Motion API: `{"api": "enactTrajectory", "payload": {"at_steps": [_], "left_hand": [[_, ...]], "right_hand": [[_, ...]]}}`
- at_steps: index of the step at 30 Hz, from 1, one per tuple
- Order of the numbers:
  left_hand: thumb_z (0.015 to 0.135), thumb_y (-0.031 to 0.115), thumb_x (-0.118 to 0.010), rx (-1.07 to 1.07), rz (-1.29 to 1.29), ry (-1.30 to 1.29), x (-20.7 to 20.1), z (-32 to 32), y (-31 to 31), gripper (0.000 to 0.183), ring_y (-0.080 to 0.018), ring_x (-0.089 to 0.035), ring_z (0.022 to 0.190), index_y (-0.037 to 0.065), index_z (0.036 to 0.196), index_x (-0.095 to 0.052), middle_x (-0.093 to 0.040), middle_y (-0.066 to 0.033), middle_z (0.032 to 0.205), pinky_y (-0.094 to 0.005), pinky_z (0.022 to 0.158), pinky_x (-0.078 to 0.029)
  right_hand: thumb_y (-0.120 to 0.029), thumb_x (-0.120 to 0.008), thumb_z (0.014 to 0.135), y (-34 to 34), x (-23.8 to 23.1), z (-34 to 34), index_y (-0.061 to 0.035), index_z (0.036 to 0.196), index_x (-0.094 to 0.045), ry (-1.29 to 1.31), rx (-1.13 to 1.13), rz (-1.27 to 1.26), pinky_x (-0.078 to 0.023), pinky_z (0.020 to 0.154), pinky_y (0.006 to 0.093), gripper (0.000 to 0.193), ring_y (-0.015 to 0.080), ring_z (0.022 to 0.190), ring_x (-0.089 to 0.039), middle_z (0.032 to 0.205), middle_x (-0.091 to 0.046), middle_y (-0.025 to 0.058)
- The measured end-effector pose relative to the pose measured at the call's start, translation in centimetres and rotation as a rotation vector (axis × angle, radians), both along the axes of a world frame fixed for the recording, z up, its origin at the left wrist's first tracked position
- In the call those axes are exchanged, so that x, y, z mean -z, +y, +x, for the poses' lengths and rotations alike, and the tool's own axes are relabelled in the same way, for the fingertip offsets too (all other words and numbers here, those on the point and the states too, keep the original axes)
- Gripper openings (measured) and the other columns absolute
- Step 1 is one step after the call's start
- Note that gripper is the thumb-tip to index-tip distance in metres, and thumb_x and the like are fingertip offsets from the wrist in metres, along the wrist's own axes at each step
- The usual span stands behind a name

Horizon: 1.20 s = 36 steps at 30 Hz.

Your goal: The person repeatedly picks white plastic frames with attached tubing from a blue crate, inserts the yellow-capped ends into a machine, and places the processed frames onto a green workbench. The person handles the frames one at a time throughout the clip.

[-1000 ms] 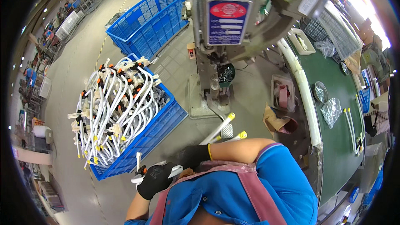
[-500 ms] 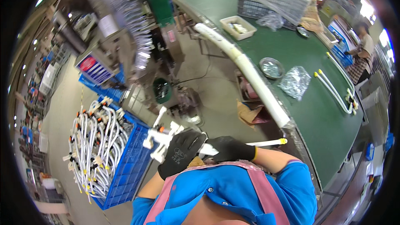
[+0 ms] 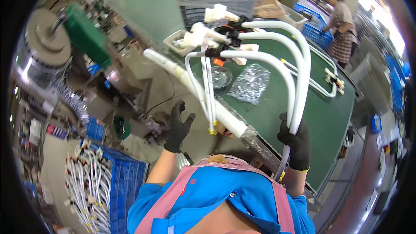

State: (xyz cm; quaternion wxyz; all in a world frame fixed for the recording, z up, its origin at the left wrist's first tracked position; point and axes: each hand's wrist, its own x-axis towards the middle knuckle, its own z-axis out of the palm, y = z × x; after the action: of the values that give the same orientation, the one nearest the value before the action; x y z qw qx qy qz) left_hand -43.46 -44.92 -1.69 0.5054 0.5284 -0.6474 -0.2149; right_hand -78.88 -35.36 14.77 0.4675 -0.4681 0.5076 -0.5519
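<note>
My right hand [image 3: 297, 144], in a black glove, is closed round a bundle of white bent tubes [image 3: 300, 82] at the right. The tubes rise from the fist and arch over to the left, above the green table. At their far ends are white plastic fittings [image 3: 200, 37] with black clips and a bit of orange. Thinner white tubes [image 3: 208, 91] with yellow tips hang down from those fittings. Left of them, my gloved left hand [image 3: 178, 128] holds nothing, its thumb and fingers spread, over the gap before the table.
A long white roll [image 3: 190, 84] lies along the edge of the green table [image 3: 323, 125]. On it are a clear plastic bag [image 3: 250, 84], a round dish [image 3: 221, 77] and another tube assembly [image 3: 333, 80]. A blue crate [image 3: 128, 186] of tubes stands lower left. A person [image 3: 342, 26] works beyond.
My hands have come apart from close to my body. My right hand has moved right with the tubes, now raised over the table. The left hand has opened. The view has swung right.
</note>
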Motion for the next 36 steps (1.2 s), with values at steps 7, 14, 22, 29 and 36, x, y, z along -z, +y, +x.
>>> {"api": "enactTrajectory", "payload": {"at_steps": [7,14,22,29,36], "left_hand": [[0.082,0.016,-0.074,0.618,0.279,0.453,2.7,-7.5,-14.6,0.065,-0.0195,-0.055,0.109,0.0,0.134,-0.038,-0.052,-0.0126,0.124,-0.0332,0.089,-0.047],[0.093,0.012,-0.052,1.09,1.054,0.918,4.9,-10.8,-22.0,0.046,-0.0262,-0.062,0.105,0.001,0.137,-0.041,-0.059,-0.0157,0.123,-0.0413,0.094,-0.051],[0.08,0.007,-0.066,0.841,0.894,0.841,5.1,-12.0,-22.4,0.038,-0.0177,-0.063,0.079,-0.001,0.117,-0.057,-0.064,-0.0078,0.092,-0.0303,0.071,-0.052],[0.073,0.002,-0.068,0.641,0.664,0.776,1.7,-10.0,-22.0,0.049,-0.0191,-0.061,0.078,0.002,0.119,-0.052,-0.062,-0.0077,0.093,-0.0306,0.068,-0.05],[0.067,0.007,-0.07,0.671,0.481,0.846,-2.8,-7.8,-20.5,0.057,-0.0155,-0.05,0.067,0.0,0.119,-0.046,-0.052,-0.0049,0.082,-0.0282,0.06,-0.041]], "right_hand": [[-0.002,-0.059,0.061,0.8,1.6,-3.9,0.0028,0.106,-0.056,-0.266,0.291,-0.001,-0.036,0.05,0.024,0.046,0.0096,0.057,-0.044,0.07,-0.047,0.0005],[-0.003,-0.057,0.062,-0.5,3.1,-5.9,0.0051,0.11,-0.051,-0.311,0.387,0.066,-0.032,0.044,0.0227,0.048,0.0076,0.051,-0.041,0.066,-0.043,-0.0013],[-0.005,-0.06,0.06,-4.4,3.0,-10.8,0.0048,0.107,-0.052,-0.119,0.398,0.26,-0.044,0.05,0.0288,0.048,0.0181,0.056,-0.056,0.063,-0.055,0.0085],[-0.005,-0.064,0.073,-9.8,4.4,-13.8,0.0051,0.105,-0.054,0.035,0.384,0.193,-0.047,0.06,0.0293,0.035,0.0159,0.064,-0.058,0.073,-0.059,0.0074],[-0.015,-0.062,0.079,-15.2,3.5,-14.9,0.0058,0.101,-0.056,0.201,0.378,0.067,-0.046,0.06,0.0298,0.032,0.0168,0.062,-0.059,0.068,-0.061,0.0078]]}}
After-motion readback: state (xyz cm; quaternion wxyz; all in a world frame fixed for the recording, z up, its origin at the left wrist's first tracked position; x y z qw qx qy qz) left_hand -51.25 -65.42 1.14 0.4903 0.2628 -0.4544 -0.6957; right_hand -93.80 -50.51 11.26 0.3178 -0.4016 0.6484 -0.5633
